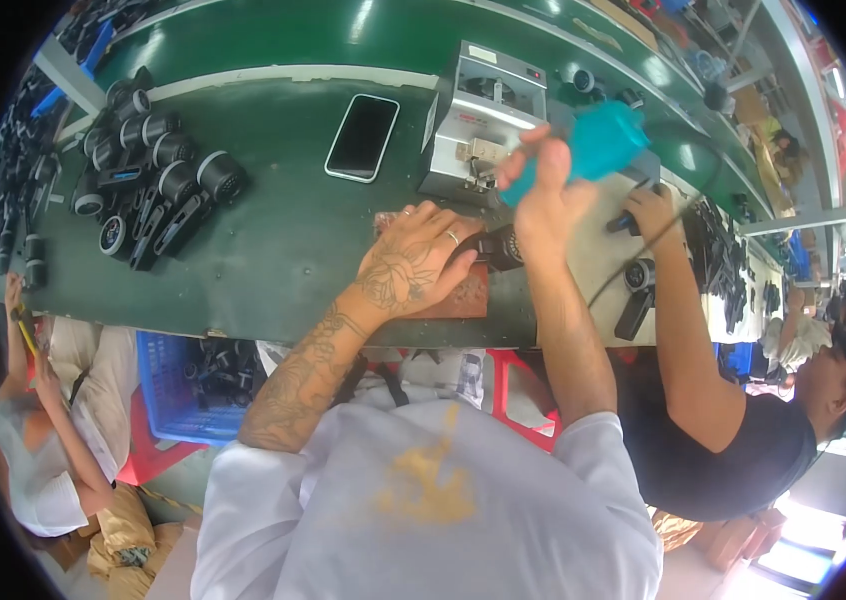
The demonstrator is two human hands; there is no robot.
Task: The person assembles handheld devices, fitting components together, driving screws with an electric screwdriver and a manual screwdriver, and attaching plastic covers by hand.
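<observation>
My left hand (415, 258) is closed over a black hand-held appliance (501, 248), shaped like a small hair dryer. It presses the appliance down on a reddish-brown pad (469, 298), and the palm hides much of it. My right hand (549, 195) is raised just right of the appliance's round end, wrapped round a teal electric screwdriver (605, 140). Motion smears the tool and fingers, and its tip cannot be made out. Right behind the hands stands a grey metal screw feeder (496, 95).
Several black appliances (168, 170) are heaped at the bench's left. A phone (362, 138) lies behind my left hand. At right, a co-worker's hand (653, 208) handles dark parts; another person (38, 440) sits left. Below the bench is a blue crate (165, 385). A dark cord (678, 215) hangs right.
</observation>
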